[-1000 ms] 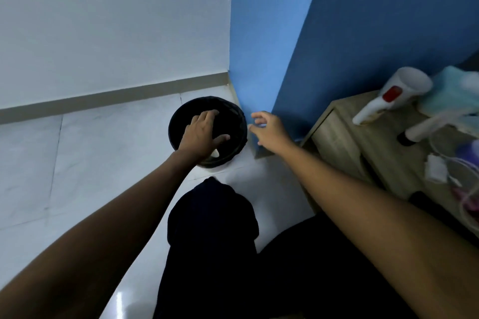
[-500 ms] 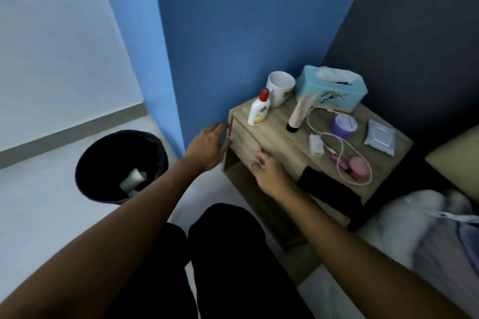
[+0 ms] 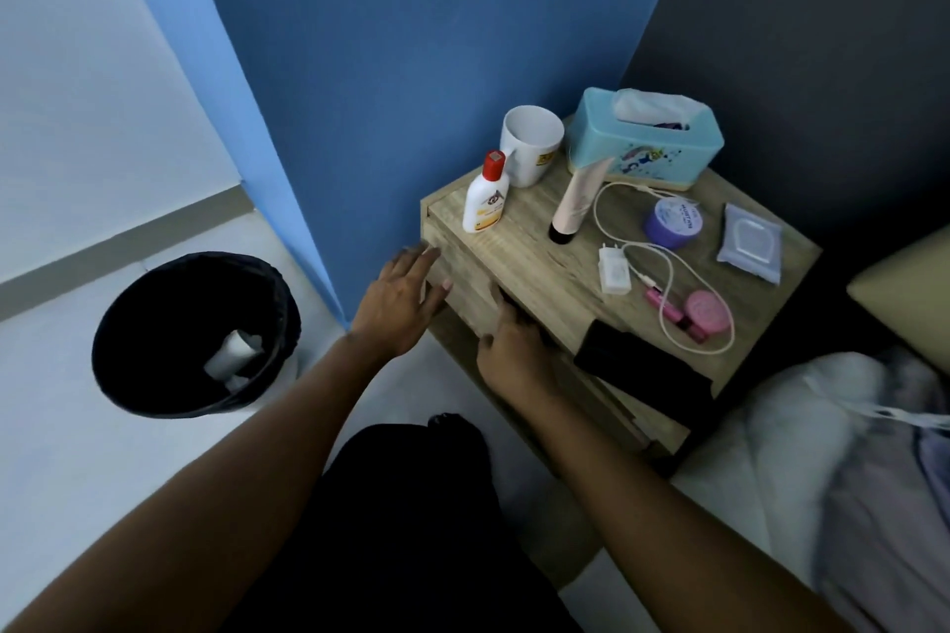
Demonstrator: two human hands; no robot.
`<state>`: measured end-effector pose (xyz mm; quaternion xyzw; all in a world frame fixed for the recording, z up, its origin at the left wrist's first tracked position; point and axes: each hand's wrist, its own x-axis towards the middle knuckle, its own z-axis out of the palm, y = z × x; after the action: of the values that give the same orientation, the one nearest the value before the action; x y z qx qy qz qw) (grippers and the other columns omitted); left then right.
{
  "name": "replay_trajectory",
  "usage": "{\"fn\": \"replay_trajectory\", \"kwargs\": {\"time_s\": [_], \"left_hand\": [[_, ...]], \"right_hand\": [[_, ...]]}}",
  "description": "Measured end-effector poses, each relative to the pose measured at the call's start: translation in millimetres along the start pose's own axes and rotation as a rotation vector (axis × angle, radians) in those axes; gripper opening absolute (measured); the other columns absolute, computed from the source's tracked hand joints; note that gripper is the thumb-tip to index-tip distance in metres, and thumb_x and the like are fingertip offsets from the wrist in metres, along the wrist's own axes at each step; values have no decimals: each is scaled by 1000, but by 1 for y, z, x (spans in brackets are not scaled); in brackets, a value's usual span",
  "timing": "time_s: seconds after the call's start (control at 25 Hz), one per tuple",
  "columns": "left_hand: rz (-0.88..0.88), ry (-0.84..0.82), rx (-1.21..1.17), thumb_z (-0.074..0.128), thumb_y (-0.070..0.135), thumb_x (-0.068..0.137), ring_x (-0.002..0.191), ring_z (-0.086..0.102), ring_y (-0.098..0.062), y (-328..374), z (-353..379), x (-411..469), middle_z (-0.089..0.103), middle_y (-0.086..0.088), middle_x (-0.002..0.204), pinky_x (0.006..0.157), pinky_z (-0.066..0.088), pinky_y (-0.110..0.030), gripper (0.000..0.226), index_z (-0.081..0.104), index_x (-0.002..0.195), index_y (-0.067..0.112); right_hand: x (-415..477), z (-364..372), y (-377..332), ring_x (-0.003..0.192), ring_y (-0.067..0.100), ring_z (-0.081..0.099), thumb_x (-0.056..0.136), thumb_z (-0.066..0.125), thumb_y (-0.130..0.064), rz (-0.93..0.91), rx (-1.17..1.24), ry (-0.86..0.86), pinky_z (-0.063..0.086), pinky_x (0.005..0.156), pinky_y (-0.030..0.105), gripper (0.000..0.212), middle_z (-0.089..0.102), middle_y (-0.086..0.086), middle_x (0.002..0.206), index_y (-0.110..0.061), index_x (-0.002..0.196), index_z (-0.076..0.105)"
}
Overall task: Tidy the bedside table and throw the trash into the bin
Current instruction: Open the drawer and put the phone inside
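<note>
Both bare forearms reach forward and slightly inward, converging. The left hand (image 3: 398,301) is open, palm down, fingers spread and extended. Just to its right, slightly nearer the body, the right hand (image 3: 514,350) curls its fingers forward; they are partly hidden, so its grip seems loose.

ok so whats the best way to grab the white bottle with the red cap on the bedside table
Grip the white bottle around its wide lower body, below the red cap. It stands upright near the table's left front corner with bare wood in front, so come from the front-left, where the left hand already is. The mug sits close behind it, so wrap the sides rather than reaching over.
</note>
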<state>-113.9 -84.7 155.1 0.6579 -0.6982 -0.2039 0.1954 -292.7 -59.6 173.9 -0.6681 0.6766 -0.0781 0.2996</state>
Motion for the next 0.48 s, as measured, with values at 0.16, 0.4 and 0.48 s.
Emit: {"fn": "replay_trajectory", "kwargs": {"time_s": [0.16,0.4,0.48], "left_hand": [[35,-56,142,26,60,96,148,19,-28,-9,6,-25,27,-5,159,118,23,-53,64,29,149,24],[-24,20,190,25,63,94,148,16,-28,-21,-7,-37,27,-6,159,118,18,-57,67,33,147,23],[-45,14,233,25,64,91,148,16,-31,-29,-8,-40,28,-9,158,117,17,-59,70,34,146,21]], "right_hand": [[-13,-5,-12,123,29,53,94,49,-23,63,52,-199,47,99,44,50,55,11,138,-21,143,40],[-60,-29,-22,109,8,57,97,52,-13,-24,367,-257,48,86,20,32,64,0,123,-17,127,59],[-74,-43,-15,105,4,57,95,57,-12,-75,445,-148,45,78,4,26,65,-4,117,-17,119,64]]}}
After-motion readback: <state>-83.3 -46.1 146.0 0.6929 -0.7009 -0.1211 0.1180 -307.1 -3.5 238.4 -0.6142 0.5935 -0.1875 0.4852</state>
